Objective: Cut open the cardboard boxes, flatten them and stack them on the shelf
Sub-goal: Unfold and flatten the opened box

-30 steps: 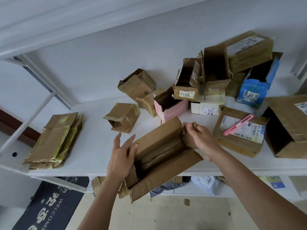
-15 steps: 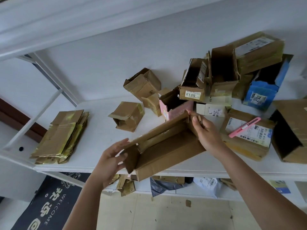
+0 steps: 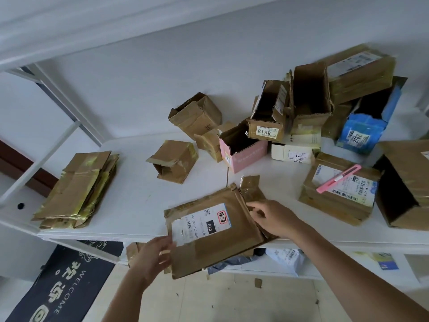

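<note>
A flattened brown box (image 3: 222, 242) with a white shipping label lies at the front edge of the white shelf (image 3: 139, 201), hanging partly over it. My left hand (image 3: 155, 254) grips its lower left corner. On its right side my right hand (image 3: 271, 217) presses, fingers bent on the folded end flap. A stack of flattened boxes (image 3: 76, 191) lies at the shelf's left end. A pink utility knife (image 3: 337, 178) rests on a sealed labelled box (image 3: 336, 201) to the right.
Several opened boxes crowd the back right, among them a pink box (image 3: 246, 156), one marked 8813 (image 3: 267, 126) and a blue box (image 3: 359, 133). A small crushed box (image 3: 174, 161) sits mid-shelf. A large open box (image 3: 406, 187) stands far right. A welcome mat (image 3: 60, 282) lies on the floor.
The open box held up in both hands has been folded flat and now lies label side up at the shelf's front edge. Both hands came down with it.
</note>
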Demonstrator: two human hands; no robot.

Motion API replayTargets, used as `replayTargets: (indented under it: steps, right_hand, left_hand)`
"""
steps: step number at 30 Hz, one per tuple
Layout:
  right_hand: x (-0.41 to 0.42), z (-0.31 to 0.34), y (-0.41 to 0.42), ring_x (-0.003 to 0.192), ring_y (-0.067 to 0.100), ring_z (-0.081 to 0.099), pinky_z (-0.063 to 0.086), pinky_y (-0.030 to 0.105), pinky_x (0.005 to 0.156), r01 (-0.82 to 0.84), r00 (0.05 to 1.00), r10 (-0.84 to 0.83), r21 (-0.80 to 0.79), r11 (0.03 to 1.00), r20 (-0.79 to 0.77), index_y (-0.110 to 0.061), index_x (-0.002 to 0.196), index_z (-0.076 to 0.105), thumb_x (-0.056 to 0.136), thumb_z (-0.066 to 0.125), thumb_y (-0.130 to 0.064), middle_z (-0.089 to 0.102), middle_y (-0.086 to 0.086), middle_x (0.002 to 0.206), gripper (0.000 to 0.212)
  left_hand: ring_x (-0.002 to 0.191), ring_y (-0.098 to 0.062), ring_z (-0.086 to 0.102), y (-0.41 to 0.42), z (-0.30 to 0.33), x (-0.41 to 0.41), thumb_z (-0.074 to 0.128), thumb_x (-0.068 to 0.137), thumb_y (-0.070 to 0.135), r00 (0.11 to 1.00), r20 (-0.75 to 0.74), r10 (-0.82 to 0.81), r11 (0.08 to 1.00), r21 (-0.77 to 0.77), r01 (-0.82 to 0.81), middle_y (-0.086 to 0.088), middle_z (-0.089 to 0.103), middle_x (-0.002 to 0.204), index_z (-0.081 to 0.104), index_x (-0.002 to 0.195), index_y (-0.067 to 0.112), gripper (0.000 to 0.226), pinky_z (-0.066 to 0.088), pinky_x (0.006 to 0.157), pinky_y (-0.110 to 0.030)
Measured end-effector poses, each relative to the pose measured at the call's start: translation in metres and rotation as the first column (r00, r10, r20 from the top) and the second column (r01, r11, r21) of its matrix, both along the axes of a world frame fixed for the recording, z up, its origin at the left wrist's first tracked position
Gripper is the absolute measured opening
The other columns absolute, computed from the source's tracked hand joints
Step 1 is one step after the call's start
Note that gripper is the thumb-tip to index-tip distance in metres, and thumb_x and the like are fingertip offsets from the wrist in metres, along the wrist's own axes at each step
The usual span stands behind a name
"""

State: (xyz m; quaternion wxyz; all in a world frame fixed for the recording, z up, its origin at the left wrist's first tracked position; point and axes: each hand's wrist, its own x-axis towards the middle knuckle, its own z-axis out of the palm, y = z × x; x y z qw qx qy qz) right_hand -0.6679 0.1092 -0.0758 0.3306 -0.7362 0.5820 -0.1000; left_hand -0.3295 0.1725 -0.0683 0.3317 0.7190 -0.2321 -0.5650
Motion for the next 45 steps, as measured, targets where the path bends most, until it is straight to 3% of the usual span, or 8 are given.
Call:
replayTargets:
  steps: [3, 9, 18, 25, 32, 37, 39, 45]
  right_hand:
    - [0.015, -0.017, -0.005, 0.112, 0.017, 0.052, 0.047, 0.031, 0.084, -0.062, 0.990, 0.035, -0.195, 0.979, -0.137, -0.018, 0.127, 0.061, 0.098, 0.054, -0.040, 0.047, -0.001, 0.126, 0.038]
    - [0.027, -0.056, 0.002, 0.132, 0.018, 0.044, 0.039, 0.032, 0.107, -0.105, 0.988, 0.072, -0.251, 0.962, -0.137, -0.012, 0.131, 0.043, 0.102, 0.045, -0.031, 0.030, -0.002, 0.155, 0.035]
    - [0.056, -0.058, -0.014, 0.137, 0.026, 0.028, 0.024, 0.043, 0.117, -0.015, 0.942, -0.086, -0.297, 0.955, -0.326, -0.019, 0.154, 0.026, 0.104, 0.026, -0.047, 0.034, 0.002, 0.145, 0.057]
    - [0.060, -0.078, -0.016, 0.151, 0.022, -0.014, -0.006, 0.044, 0.122, -0.057, 0.925, -0.056, -0.282, 0.958, -0.376, -0.024, 0.156, -0.007, 0.099, 0.000, -0.055, -0.019, -0.005, 0.160, 0.066]
    - [0.064, -0.074, -0.018, 0.153, 0.021, 0.004, 0.004, 0.045, 0.123, 0.000, 0.930, -0.113, -0.307, 0.952, -0.350, -0.025, 0.156, 0.020, 0.100, 0.019, -0.053, 0.012, -0.006, 0.165, 0.062]
    - [0.068, -0.072, -0.019, 0.149, 0.026, 0.020, 0.010, 0.048, 0.122, 0.042, 0.931, -0.153, -0.321, 0.946, -0.331, -0.024, 0.152, 0.030, 0.099, 0.022, -0.054, 0.032, 0.000, 0.159, 0.061]
    - [0.069, -0.072, -0.019, 0.145, 0.028, 0.029, 0.017, 0.050, 0.121, 0.050, 0.928, -0.167, -0.334, 0.941, -0.334, -0.026, 0.154, 0.025, 0.097, 0.020, -0.055, 0.039, 0.002, 0.155, 0.064]
    - [0.073, -0.069, -0.028, 0.130, 0.027, 0.040, 0.026, 0.050, 0.115, 0.062, 0.908, -0.195, -0.342, 0.938, -0.370, -0.026, 0.150, 0.037, 0.093, 0.017, -0.060, 0.048, 0.000, 0.142, 0.069]
  left_hand:
    - [0.094, -0.031, 0.063, -0.013, -0.012, -0.017, 0.071, 0.090, 0.019, 0.937, 0.348, -0.029, 0.999, 0.032, 0.019, -0.016, 0.062, 0.108, 0.046, 0.123, 0.004, 0.043, 0.056, 0.081, -0.047]
    - [0.096, -0.034, 0.059, -0.025, -0.037, -0.035, 0.064, 0.088, 0.010, 0.793, 0.595, -0.132, 0.991, 0.099, 0.092, -0.021, 0.061, 0.113, 0.049, 0.119, -0.002, 0.037, 0.053, 0.079, -0.043]
    - [0.089, -0.030, 0.066, -0.040, -0.041, -0.033, 0.062, 0.084, 0.027, 0.939, 0.341, 0.052, 0.992, 0.089, -0.087, -0.013, 0.067, 0.097, 0.057, 0.113, 0.002, 0.039, 0.057, 0.082, -0.044]
    - [0.091, -0.032, 0.066, -0.043, -0.062, -0.027, 0.062, 0.093, 0.040, 0.907, 0.417, 0.056, 0.990, 0.093, -0.104, -0.014, 0.069, 0.096, 0.065, 0.111, 0.000, 0.043, 0.056, 0.087, -0.045]
    - [0.115, -0.037, 0.055, -0.035, -0.060, -0.058, 0.045, 0.098, 0.046, 0.722, 0.692, 0.003, 0.987, 0.112, -0.112, -0.016, 0.056, 0.124, 0.046, 0.123, 0.004, 0.049, 0.037, 0.082, -0.036]
    - [0.146, -0.030, 0.012, -0.031, -0.065, -0.071, 0.031, 0.097, 0.019, 0.283, 0.942, -0.181, 0.959, 0.105, 0.263, -0.008, 0.010, 0.157, 0.002, 0.151, 0.026, 0.061, 0.014, 0.119, -0.041]
    - [0.151, -0.024, -0.012, -0.029, -0.071, -0.062, 0.026, 0.097, 0.014, 0.300, 0.934, -0.193, 0.920, 0.066, 0.387, -0.002, -0.007, 0.165, -0.001, 0.156, 0.027, 0.065, -0.005, 0.123, -0.040]
    - [0.150, -0.011, -0.016, -0.024, -0.083, -0.040, 0.020, 0.099, 0.056, 0.346, 0.916, -0.204, 0.866, 0.004, 0.500, 0.008, -0.007, 0.164, 0.001, 0.158, 0.023, 0.071, -0.010, 0.122, -0.035]
